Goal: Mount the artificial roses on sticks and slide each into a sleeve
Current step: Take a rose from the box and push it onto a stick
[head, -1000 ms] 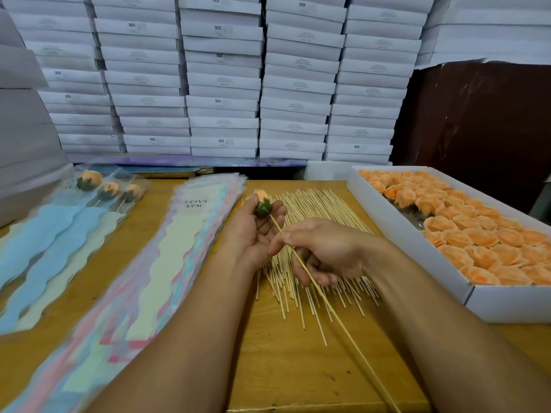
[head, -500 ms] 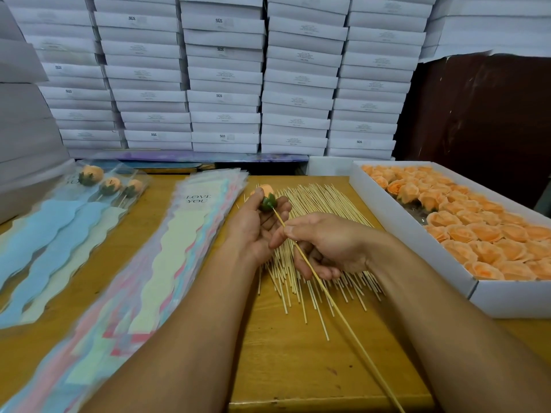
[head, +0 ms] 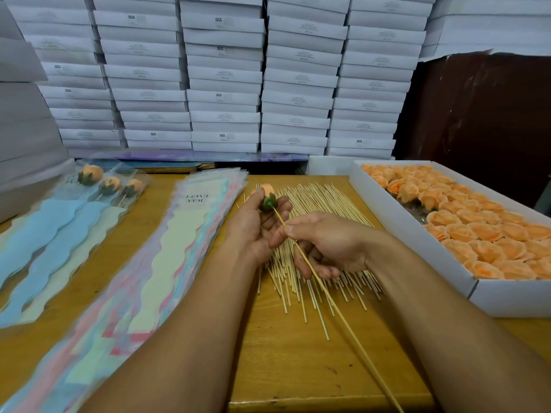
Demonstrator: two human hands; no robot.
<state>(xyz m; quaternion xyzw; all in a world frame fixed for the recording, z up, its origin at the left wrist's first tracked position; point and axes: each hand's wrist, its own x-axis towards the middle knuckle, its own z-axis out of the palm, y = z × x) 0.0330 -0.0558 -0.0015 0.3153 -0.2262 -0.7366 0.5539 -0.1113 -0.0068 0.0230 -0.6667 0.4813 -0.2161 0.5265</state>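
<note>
My left hand (head: 256, 225) holds an orange rose (head: 267, 195) with a green base between thumb and fingertips, above the stick pile. My right hand (head: 325, 242) pinches a thin wooden stick (head: 334, 302) whose tip meets the rose's green base; its tail runs down toward the table's front edge. Loose sticks (head: 316, 204) lie fanned under both hands. A stack of pastel sleeves (head: 167, 263) printed "LOVE YOU" lies left of my left forearm. Three sleeved roses (head: 110, 184) rest at far left.
A white box (head: 417, 251) full of orange roses (head: 477, 231) stands on the right of the wooden table (head: 298, 368). Stacked white cartons (head: 223, 76) form a wall behind. More white boxes (head: 21, 120) rise at the left edge.
Both hands stay together over the sticks; the stick's tip stays at the rose's base. The view has shifted only slightly.
</note>
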